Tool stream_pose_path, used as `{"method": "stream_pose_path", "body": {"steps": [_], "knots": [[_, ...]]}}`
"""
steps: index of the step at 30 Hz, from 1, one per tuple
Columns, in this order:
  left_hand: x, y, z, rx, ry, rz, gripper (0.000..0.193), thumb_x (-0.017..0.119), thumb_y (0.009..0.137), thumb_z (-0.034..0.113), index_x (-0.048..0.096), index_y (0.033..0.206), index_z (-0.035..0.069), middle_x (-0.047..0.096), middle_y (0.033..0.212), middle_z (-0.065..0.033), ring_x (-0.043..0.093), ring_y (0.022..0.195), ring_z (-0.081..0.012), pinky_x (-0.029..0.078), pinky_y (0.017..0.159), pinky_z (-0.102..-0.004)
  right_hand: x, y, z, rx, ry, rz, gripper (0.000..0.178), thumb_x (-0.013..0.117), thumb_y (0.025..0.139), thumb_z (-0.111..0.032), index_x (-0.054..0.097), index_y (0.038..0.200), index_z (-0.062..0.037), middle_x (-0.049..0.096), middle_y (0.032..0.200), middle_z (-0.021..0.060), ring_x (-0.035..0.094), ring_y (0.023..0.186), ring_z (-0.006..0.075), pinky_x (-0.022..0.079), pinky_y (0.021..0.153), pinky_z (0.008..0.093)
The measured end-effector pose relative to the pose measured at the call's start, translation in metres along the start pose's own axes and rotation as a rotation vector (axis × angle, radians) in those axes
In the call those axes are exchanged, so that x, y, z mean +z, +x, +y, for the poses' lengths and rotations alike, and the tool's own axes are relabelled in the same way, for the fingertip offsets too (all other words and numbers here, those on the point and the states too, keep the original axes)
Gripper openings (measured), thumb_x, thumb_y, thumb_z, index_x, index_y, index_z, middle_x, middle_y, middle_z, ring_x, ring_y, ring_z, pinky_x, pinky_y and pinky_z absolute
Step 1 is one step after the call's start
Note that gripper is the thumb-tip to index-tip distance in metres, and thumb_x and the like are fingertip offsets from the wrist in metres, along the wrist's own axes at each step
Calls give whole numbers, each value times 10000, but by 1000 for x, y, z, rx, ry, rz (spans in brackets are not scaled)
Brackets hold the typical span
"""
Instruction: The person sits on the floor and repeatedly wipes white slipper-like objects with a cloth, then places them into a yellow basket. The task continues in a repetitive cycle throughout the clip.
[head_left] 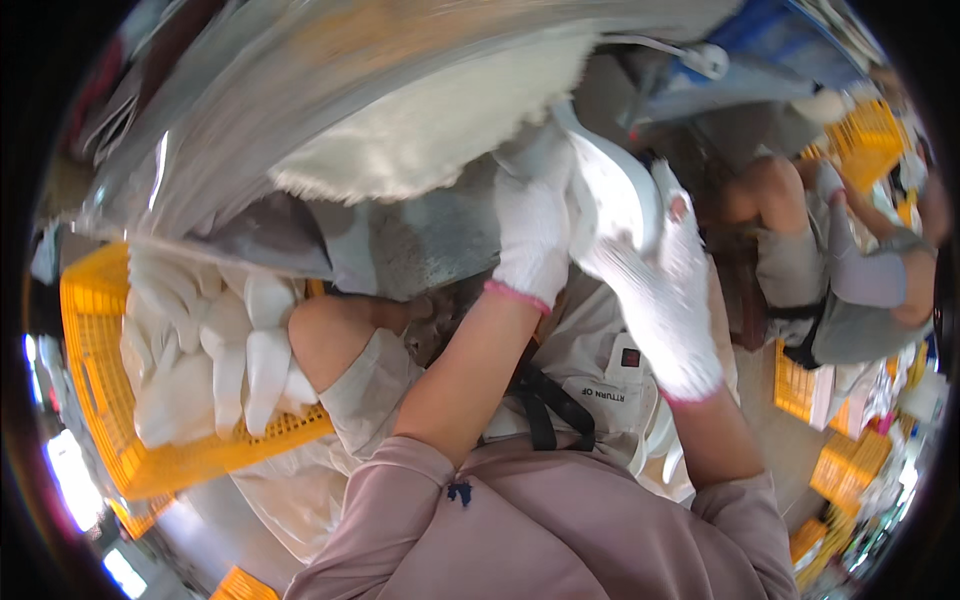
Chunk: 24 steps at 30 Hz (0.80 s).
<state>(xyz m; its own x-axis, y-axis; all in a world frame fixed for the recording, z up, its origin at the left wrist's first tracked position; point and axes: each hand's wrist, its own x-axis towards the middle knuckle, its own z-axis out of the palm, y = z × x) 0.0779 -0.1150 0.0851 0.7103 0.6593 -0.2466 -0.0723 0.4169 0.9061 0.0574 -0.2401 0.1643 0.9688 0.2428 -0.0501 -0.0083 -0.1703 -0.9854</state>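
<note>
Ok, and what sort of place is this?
Likely a factory workshop: a curved white piece being held, a yellow crate full of similar-looking pieces, and another person nearby among more yellow crates.

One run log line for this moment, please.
right hand: gripping curved white piece; left hand: at its edge; ahead: fluffy white material; left: yellow basket

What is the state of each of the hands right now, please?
Left hand: at the left side of the white curved piece; fingers blurred, so its grip cannot be told.
Right hand: closed, holding the same piece.
</note>
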Motion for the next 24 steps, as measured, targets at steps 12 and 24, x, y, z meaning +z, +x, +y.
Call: {"method": "stream_pose_path", "body": {"steps": [12,24], "knots": [[-136,66,51,-73,1313,-301,797,671,1000,570,557,1499,-41,640,1473,-198,615,1327,-284,423,1151,-361,37,123,36,-122,-448,-28,479,711,892,-368,720,1055,83,735,1015,337,707,1035,509,571,907,515],[-72,42,-4,-500,-184,-497,364,746,979,140,692,1295,-33,739,1216,-139,746,1045,-258,629,889,-387,9,-3,-22,-699,-1393,-611,639,790,783,-262,657,1390,-117,659,1362,124,549,1384,342,367,1201,547]]}}
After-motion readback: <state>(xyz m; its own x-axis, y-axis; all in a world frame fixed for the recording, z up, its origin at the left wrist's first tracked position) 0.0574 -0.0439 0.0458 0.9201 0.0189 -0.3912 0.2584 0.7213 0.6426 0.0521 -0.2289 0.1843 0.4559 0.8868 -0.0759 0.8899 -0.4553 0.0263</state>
